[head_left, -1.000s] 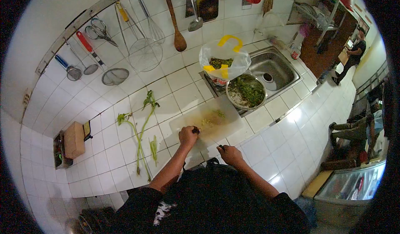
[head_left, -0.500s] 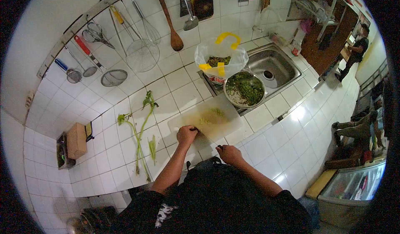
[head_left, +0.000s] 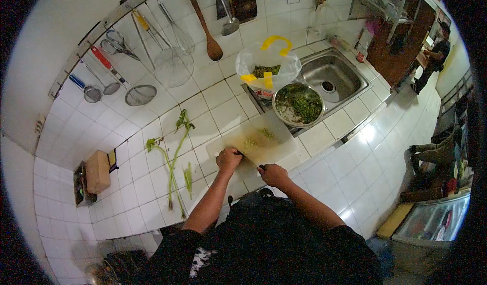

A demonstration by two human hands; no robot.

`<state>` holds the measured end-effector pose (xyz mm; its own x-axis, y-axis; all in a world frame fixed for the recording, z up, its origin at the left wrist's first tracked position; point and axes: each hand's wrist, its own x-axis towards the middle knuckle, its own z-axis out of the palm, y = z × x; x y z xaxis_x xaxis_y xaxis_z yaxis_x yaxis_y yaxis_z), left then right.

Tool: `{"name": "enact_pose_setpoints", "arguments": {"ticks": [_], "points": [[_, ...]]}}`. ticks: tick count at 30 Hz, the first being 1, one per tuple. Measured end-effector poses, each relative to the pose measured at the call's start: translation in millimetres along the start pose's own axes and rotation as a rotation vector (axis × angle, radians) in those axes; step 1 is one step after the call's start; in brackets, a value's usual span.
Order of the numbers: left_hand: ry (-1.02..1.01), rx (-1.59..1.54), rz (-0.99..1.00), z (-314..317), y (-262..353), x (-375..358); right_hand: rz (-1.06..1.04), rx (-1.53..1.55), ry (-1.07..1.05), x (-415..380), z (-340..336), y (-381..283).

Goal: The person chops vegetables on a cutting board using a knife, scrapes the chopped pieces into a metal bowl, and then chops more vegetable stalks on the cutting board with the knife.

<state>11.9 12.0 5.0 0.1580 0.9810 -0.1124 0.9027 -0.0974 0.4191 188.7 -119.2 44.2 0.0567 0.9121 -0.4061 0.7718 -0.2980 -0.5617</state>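
Closed round the dark handle of a knife is my right hand [head_left: 274, 175], at the near edge of the cutting board [head_left: 279, 153]. The thin blade [head_left: 250, 161] points left toward my left hand [head_left: 229, 159]. That hand is closed at the board's near left, fingertips against something dark near the blade tip; what it holds is too small to name. Small chopped green bits [head_left: 251, 143] lie on the board. Left of it, long green stalks with leaves [head_left: 174, 166] and short pale green pieces [head_left: 188, 180] rest on the tiles.
Behind the board stand a metal bowl of chopped greens [head_left: 298, 106] and a plastic bag [head_left: 268, 68], beside a sink [head_left: 332, 84]. Utensils [head_left: 210, 41] hang on the wall. A box [head_left: 97, 172] sits far left. Another person [head_left: 437, 57] stands at far right.
My right hand has moved slightly up and left, bringing the knife closer to my left hand. The view has shifted a little.
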Motion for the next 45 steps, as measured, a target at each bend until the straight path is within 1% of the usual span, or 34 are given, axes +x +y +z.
{"name": "enact_pose_setpoints", "arguments": {"ticks": [2, 3, 5, 8, 9, 11, 12, 14, 15, 17, 19, 21, 23, 24, 26, 29, 31, 32, 33, 35, 36, 37, 39, 40, 41, 44, 45], "points": [[0.004, 0.055, -0.059, -1, 4, -4, -0.045, -0.02, 0.075, -1, 3, 1], [0.009, 0.058, -0.058, -4, 6, -8, -0.05, -0.018, 0.078, -2, 2, 0], [0.006, -0.066, -0.065, -10, 10, -17, 0.003, -0.024, 0.071, -4, -1, 0], [0.06, -0.04, -0.062, 11, -6, -14, 0.025, -0.01, 0.056, -10, -4, 4], [0.058, -0.041, -0.061, 9, -6, -16, 0.027, -0.009, 0.057, -11, -4, 7], [0.113, -0.05, 0.04, 5, -6, -23, 0.025, -0.018, 0.032, -14, -4, 10], [0.111, -0.051, 0.042, 6, -7, -26, 0.028, -0.018, 0.033, -18, -6, 8], [0.232, -0.082, 0.148, 7, -7, -32, 0.045, 0.022, -0.038, -27, -12, 5], [0.229, -0.082, 0.155, 7, -9, -34, 0.05, 0.025, -0.033, -29, -12, 3], [0.221, -0.101, 0.164, 7, -14, -39, -0.005, 0.001, -0.063, -32, -10, 1], [0.225, -0.074, 0.179, 8, -18, -42, 0.023, 0.016, -0.095, -26, -7, 1], [0.233, -0.047, 0.188, 6, -18, -46, 0.029, -0.01, -0.071, -20, -8, 2], [0.238, -0.095, 0.22, 1, -15, -52, 0.086, 0.007, 0.033, -11, -12, 5], [0.24, -0.094, 0.219, 0, -14, -53, 0.058, 0.026, 0.071, 2, -5, 21], [0.216, -0.085, 0.176, -1, -13, -54, 0.076, 0.017, 0.079, 7, -17, 29], [0.222, -0.105, 0.171, 3, -16, -52, 0.099, 0.0, 0.089, 1, -32, 26], [0.223, -0.062, 0.17, 3, -14, -51, 0.067, -0.01, -0.014, -9, -41, 15], [0.223, -0.015, 0.162, 3, -14, -53, 0.034, 0.033, 0.018, -9, -33, 15], [0.222, -0.016, 0.165, 3, -13, -55, 0.036, 0.034, 0.02, -8, -31, 14], [0.226, -0.049, 0.13, 1, -11, -56, 0.083, -0.009, -0.062, -5, -28, 13], [0.229, -0.045, 0.133, 0, -12, -55, 0.08, -0.001, -0.01, -7, -29, 15], [0.217, -0.037, 0.137, 0, -12, -55, 0.078, 0.002, -0.01, -3, -28, 22], [0.199, -0.026, 0.14, 0, -16, -55, 0.13, -0.003, 0.098, 8, -24, 39], [0.224, -0.033, 0.174, 2, -17, -55, 0.11, 0.011, 0.123, 11, -29, 45], [0.249, -0.042, 0.21, 4, -18, -55, 0.142, 0.03, 0.147, 13, -32, 50], [0.216, -0.063, 0.184, -2, -13, -56, 0.154, -0.006, 0.166, 17, -43, 59], [0.217, -0.063, 0.184, -1, -14, -56, 0.144, 0.004, 0.144, 14, -47, 58]]}}
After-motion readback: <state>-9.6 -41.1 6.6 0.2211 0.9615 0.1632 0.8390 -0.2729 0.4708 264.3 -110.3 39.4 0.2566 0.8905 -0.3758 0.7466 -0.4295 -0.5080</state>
